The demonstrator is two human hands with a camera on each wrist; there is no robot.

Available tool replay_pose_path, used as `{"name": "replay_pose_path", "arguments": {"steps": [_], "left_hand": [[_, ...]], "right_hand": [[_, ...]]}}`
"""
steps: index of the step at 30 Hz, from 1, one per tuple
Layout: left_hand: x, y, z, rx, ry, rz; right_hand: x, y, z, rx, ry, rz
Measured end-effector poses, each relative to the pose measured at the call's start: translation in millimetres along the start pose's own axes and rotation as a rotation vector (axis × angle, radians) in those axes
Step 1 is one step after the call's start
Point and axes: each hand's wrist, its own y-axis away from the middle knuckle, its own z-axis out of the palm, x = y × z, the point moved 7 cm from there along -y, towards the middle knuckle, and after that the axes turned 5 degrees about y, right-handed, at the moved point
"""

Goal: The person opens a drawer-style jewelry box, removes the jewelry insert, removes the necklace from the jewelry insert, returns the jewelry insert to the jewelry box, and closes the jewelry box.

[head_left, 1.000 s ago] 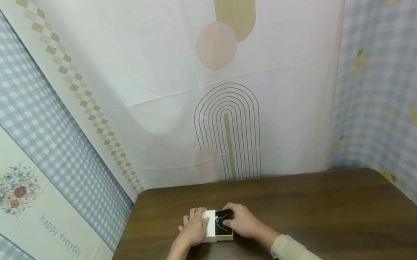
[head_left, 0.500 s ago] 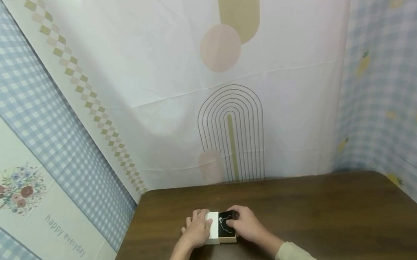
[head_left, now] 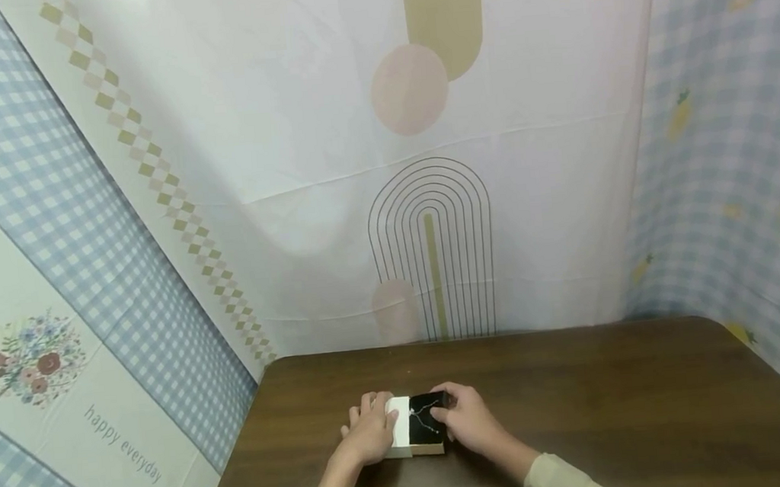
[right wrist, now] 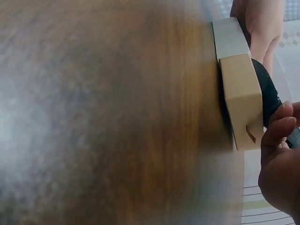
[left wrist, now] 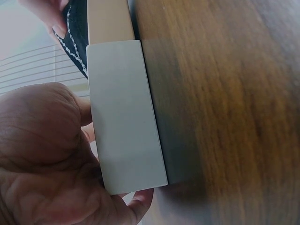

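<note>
A small drawer-style jewelry box lies on the table, its white sleeve (head_left: 400, 424) to the left and its tan cardboard tray (right wrist: 239, 79) pulled partway out to the right. On a black pad (head_left: 421, 429) over the tray lies a silver chain (left wrist: 70, 35). My left hand (head_left: 370, 432) grips the sleeve, thumb on top and fingers round the far side. At the pad's right end, my right hand (head_left: 469, 419) pinches the black pad, which bends up from the tray in the right wrist view. The tray's inside is hidden beneath the pad.
The brown wooden table (head_left: 581, 397) spreads out around the box. Behind it hangs a white patterned cloth (head_left: 301, 166), with blue checked cloths (head_left: 725, 133) at the sides.
My right hand has shifted slightly right, and the black pad's right end has risen with it. The chain on the pad now lies more spread out. The left hand keeps its grip on the sleeve.
</note>
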Motion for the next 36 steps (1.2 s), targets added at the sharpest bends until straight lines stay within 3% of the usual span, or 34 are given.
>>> {"name": "replay_pose_path", "arguments": {"steps": [9,14,36], "left_hand": [[0.5,0.0,0.4,0.004,-0.002,-0.002],[0.4,0.1,0.5,0.015,-0.004,-0.008],[5.0,1.5,-1.4,0.01,0.019,-0.022]], "right_hand": [[8.6,1.6,-16.0,0.083,-0.15,0.057],[2.4,3.4,-31.6,0.112,-0.235,0.086],[-72.7,4.9,-94.6,0.133,-0.325,0.026]]}}
